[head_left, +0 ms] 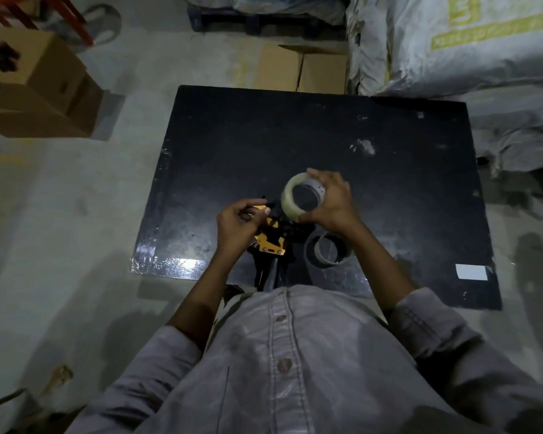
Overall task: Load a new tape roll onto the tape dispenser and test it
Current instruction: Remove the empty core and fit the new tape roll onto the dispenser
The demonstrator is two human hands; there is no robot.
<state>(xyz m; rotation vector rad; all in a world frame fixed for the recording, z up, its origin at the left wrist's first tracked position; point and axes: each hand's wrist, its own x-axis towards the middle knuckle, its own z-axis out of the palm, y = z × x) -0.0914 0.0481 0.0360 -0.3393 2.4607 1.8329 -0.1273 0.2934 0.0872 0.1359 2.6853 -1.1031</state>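
Note:
A clear tape roll [290, 198] with a grey core is held on edge over the black board [264, 136], my right hand [329, 198] wrapped around its right side. The yellow and black tape dispenser [271, 241] lies just below and left of the roll, its black handle pointing toward my body. My left hand [237, 223] grips the dispenser's upper end, thumb on a yellow part. The roll sits close above the dispenser; whether they touch is unclear. An empty cardboard tape core [328, 250] stands on the board right of the dispenser.
A white label [471, 272] sits at the board's near right corner. Cardboard boxes [35, 86] stand at the left and behind the board [298, 68]. Large grey sacks [452, 57] crowd the right side. Concrete floor [60, 214] surrounds the board.

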